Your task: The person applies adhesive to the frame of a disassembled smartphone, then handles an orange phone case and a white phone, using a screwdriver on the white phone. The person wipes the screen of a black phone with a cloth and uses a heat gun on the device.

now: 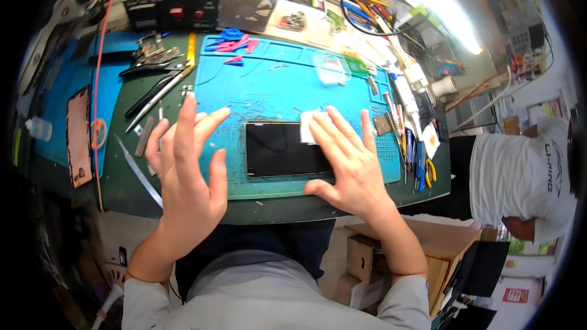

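A phone (278, 150) with a dark, glossy screen lies flat on the blue work mat (269, 95), its long side across in front of me. My right hand (345, 162) rests over the phone's right end, fingers stretched out and thumb apart. Under its fingertips is a small white wipe (307, 128), partly hidden by the hand. To the left of the phone, my left hand (192, 168) is raised with its fingers spread and nothing in them.
White-handled tweezers (139, 171), pliers (150, 70) and a long pinkish panel (79, 137) lie left. A clear plastic box (331, 69) and blue-and-pink clips (232, 46) sit at the mat's back. Screwdrivers (419, 159) crowd the right edge. Another person (520, 168) is at far right.
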Motion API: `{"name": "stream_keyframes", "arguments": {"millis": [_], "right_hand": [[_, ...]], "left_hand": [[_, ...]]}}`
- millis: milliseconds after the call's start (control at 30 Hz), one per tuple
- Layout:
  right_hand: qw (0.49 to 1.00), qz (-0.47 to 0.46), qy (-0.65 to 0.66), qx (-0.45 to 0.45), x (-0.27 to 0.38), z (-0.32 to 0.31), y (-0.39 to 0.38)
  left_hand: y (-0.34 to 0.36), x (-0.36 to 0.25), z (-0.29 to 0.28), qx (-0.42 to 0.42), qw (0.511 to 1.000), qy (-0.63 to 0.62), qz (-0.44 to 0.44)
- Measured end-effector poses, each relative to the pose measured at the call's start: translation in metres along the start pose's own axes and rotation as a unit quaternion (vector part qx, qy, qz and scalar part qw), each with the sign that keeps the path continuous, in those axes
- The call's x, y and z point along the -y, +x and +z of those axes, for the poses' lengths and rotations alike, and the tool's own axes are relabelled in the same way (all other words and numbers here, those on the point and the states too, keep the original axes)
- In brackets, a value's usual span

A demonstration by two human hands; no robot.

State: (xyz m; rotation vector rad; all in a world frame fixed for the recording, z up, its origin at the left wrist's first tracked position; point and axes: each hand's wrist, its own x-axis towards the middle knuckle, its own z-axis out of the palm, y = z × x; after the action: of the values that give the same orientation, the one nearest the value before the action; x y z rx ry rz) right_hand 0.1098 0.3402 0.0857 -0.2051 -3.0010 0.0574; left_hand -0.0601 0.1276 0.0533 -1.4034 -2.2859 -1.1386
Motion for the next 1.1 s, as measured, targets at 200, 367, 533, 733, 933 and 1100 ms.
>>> {"name": "stream_keyframes", "arguments": {"millis": [200,367,533,733,933,1100], "right_hand": [[0.997,0.073,0.034,-0.007,-0.006,0.001,-0.062],[0.996,0.075,0.037,-0.031,-0.010,0.005,-0.054],[0.997,0.064,0.028,-0.039,-0.012,0.008,-0.045],[0.995,0.091,-0.009,-0.039,0.019,0.015,-0.076],[0.996,0.019,0.054,-0.068,0.090,0.033,-0.025],[0.988,0.126,-0.006,-0.086,0.049,0.030,-0.072]], "left_hand": [[-0.001,-0.002,0.001,0.026,0.999,0.015,-0.015],[0.000,-0.003,0.002,0.029,0.999,0.020,-0.020],[0.000,-0.003,0.000,0.029,0.998,0.040,-0.029],[0.001,-0.006,0.001,0.032,0.998,0.027,-0.039],[0.002,-0.002,0.005,0.019,0.999,0.014,-0.023],[-0.002,-0.002,0.004,0.005,0.999,0.013,-0.030]]}}
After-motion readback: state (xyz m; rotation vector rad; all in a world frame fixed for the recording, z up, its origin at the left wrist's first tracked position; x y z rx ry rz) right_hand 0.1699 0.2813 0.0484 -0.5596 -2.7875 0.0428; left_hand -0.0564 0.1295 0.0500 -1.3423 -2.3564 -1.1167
